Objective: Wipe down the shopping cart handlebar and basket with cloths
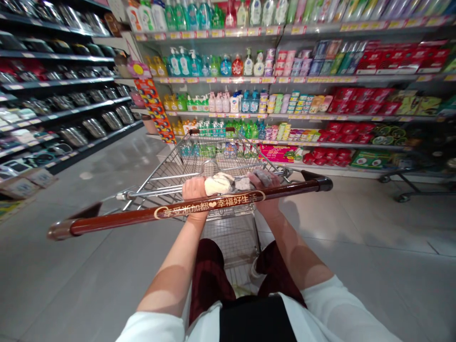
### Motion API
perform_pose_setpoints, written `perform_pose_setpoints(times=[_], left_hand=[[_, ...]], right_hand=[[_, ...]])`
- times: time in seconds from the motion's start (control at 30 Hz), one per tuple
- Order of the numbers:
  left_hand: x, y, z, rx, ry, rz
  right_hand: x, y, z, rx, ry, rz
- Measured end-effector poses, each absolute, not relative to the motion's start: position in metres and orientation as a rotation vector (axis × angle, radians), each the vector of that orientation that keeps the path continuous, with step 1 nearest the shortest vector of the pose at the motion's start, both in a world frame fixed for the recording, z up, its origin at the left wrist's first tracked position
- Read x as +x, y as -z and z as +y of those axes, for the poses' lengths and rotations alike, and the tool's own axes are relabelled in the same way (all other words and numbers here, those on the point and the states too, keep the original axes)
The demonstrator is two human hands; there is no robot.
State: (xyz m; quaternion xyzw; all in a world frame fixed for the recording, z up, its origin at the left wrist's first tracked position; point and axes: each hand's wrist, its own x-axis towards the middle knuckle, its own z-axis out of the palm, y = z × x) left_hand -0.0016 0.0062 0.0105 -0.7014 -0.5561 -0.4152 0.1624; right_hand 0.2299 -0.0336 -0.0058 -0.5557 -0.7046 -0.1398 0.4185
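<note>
My left hand [194,188] is closed just beyond the brown handle bar [121,218] of a wire shopping cart [164,171]. Against its fingers is a soft, cream-coloured bundle with darker markings [219,183]. My right hand [269,183] is also closed past the bar, around a soft grey bundle [262,177]; a further grey piece [243,184] lies beside it. What kind of things the bundles are cannot be made out. The bar crosses over both wrists and hides them. It carries printed gold lettering and sits tilted, its right end farther off.
Shelves [228,115] of pump bottles, tubs and red packs stand ahead. On the left, other shelves [64,83] hold metal pots, with boxes [21,187] low down. A wheeled frame [409,187] stands at right on the tiled floor [356,228].
</note>
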Motion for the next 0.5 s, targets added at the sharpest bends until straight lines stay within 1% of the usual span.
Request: perform_pose_setpoints(times=[0.13, 0.23, 0.37, 0.43, 0.5], left_hand=[[-0.003, -0.01, 0.007, -2.015, 1.094, -1.58], [-0.002, -0.011, 0.007, -2.011, 1.063, -1.596], [-0.001, -0.01, 0.008, -2.01, 1.112, -1.61], [0.0, -0.009, 0.009, -2.023, 1.132, -1.621], [0.0, -0.008, 0.011, -2.014, 1.145, -1.64]], right_hand=[[0.234, -0.002, -0.022, -1.392, 0.417, -1.833], [0.258, 0.006, -0.018, -1.398, 0.439, -1.791], [0.289, 0.026, -0.031, -1.422, 0.419, -1.702], [0.297, 0.041, -0.045, -1.441, 0.356, -1.603], [0.303, 0.06, -0.057, -1.484, 0.197, -1.358]])
